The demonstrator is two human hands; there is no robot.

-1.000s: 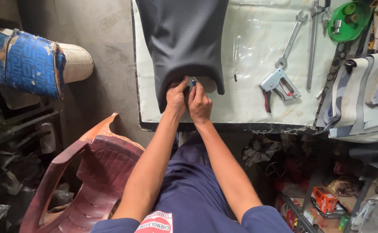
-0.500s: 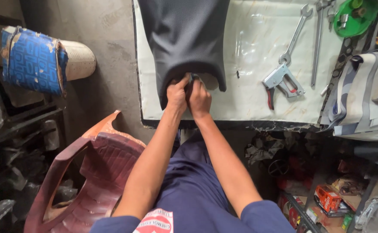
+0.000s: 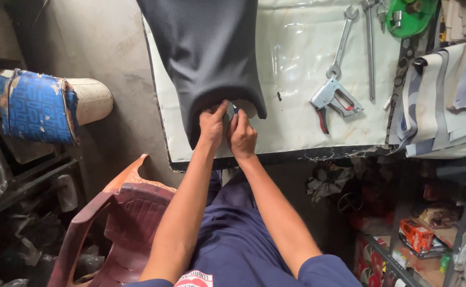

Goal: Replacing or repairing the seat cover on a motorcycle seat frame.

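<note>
Both hands, left hand and right hand, grip clenched on textured dark seat cover edge.

Soft, even daylight falls brightest on the pale plastic-covered counter, where the sheet shows mild whitish glare and creases near the top, while the dark textured seat cover keeps its weave crisp. The left side and the space under the counter sit in dim shadow, so the clutter on the lower shelf reads murky. Focus is sharp at the centre; wide-angle bending curves the counter's edge, and the corners look slightly soft.
</note>
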